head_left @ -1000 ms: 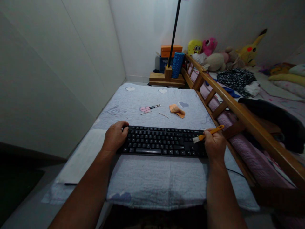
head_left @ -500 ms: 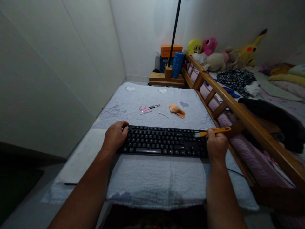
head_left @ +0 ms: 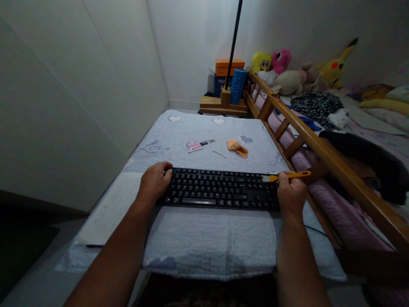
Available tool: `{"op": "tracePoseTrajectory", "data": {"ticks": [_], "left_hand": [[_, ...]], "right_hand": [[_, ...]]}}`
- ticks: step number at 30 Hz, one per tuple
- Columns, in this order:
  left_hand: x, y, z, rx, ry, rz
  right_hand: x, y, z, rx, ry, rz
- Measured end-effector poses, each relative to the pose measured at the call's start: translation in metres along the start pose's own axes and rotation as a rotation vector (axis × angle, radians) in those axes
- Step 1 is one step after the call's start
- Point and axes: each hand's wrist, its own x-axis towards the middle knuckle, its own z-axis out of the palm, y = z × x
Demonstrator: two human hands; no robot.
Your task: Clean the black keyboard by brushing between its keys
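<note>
A black keyboard [head_left: 207, 187] lies across the cloth-covered table. My left hand [head_left: 156, 182] is closed around its left end, the thumb at the upper corner. In my right hand [head_left: 290, 189] is a brush with a yellow handle [head_left: 298, 174], held in a pinch over the keyboard's right end. Its pale bristles rest at or just above the keys near the top right; I cannot tell if they touch. Behind the keyboard lie an orange cloth [head_left: 237, 148], a cotton swab [head_left: 220, 154] and a thin metal-tipped tool with a black grip [head_left: 204, 143].
A pale blue quilted cloth [head_left: 204, 234] covers the table. A wooden bed rail [head_left: 306, 132] runs along the right side, with plush toys and clothes beyond it. At the far end stand a black pole [head_left: 234, 42], a blue roller [head_left: 238, 86] and an orange box [head_left: 229, 67].
My right hand and the brush have shifted very slightly to the right and up. My left hand and the keyboard have stayed in place.
</note>
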Motion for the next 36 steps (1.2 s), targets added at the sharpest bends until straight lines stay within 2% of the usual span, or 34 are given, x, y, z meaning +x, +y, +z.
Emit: {"op": "tracePoseTrajectory", "data": {"ticks": [5,9,13,16,20,26,36], "left_hand": [[0.000,0.002,0.000,-0.009,-0.001,-0.008],[0.000,0.002,0.000,-0.014,-0.004,-0.004],[0.000,0.001,0.000,-0.002,-0.004,-0.004],[0.000,0.001,0.000,-0.007,0.004,-0.003],[-0.001,0.000,0.001,-0.015,0.012,-0.001],[0.000,0.000,0.001,-0.017,0.015,0.012],[-0.001,0.000,0.001,-0.020,0.018,0.006]], "right_hand": [[0.002,0.002,-0.002,-0.143,0.029,0.034],[0.002,0.003,-0.001,0.008,0.039,0.095],[-0.004,-0.001,0.003,0.320,-0.091,0.117],[-0.010,-0.008,0.005,0.395,-0.203,0.087],[-0.015,-0.016,0.007,0.379,-0.310,0.037],[-0.016,-0.016,0.008,0.301,-0.441,-0.043],[-0.017,-0.024,0.005,0.265,-0.576,-0.213]]}}
